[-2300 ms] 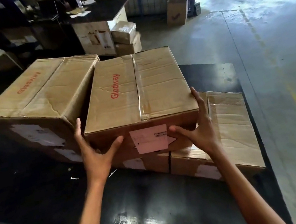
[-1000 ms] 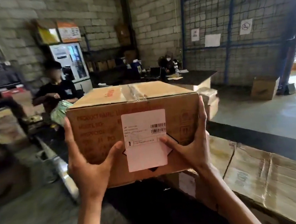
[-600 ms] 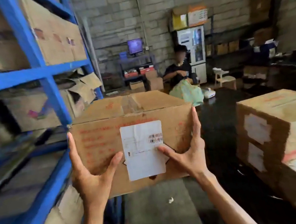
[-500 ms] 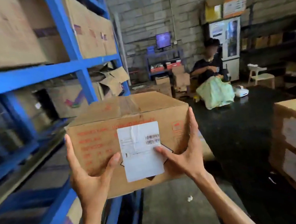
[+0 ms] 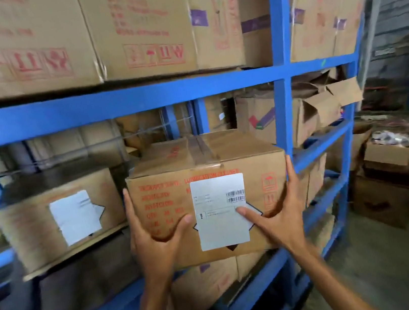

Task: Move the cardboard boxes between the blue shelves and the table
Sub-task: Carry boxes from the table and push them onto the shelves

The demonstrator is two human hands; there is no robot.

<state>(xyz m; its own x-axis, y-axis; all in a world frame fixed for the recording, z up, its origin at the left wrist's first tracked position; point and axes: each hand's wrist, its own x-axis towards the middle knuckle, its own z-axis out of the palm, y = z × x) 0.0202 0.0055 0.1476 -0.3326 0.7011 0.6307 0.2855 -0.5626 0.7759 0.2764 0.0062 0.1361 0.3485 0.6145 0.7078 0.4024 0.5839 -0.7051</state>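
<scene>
I hold a cardboard box (image 5: 198, 155) with red print and a white label in front of the blue shelves (image 5: 121, 103), level with the middle tier. My left hand (image 5: 155, 239) grips its left side and lower front. My right hand (image 5: 279, 218) grips its right side, thumb on the label. A similar labelled box (image 5: 56, 219) sits on the middle shelf just to the left of mine. The table is out of view.
Large boxes (image 5: 141, 26) fill the top shelf. A blue upright (image 5: 283, 105) stands right behind my box's right edge. More boxes sit deeper on the middle shelf and on the bottom tier. Open cartons (image 5: 386, 156) are stacked on the floor at the right.
I lifted the box off the stack on the table and turned left with it. It now faces the blue shelves squarely and sits close to the middle tier.
</scene>
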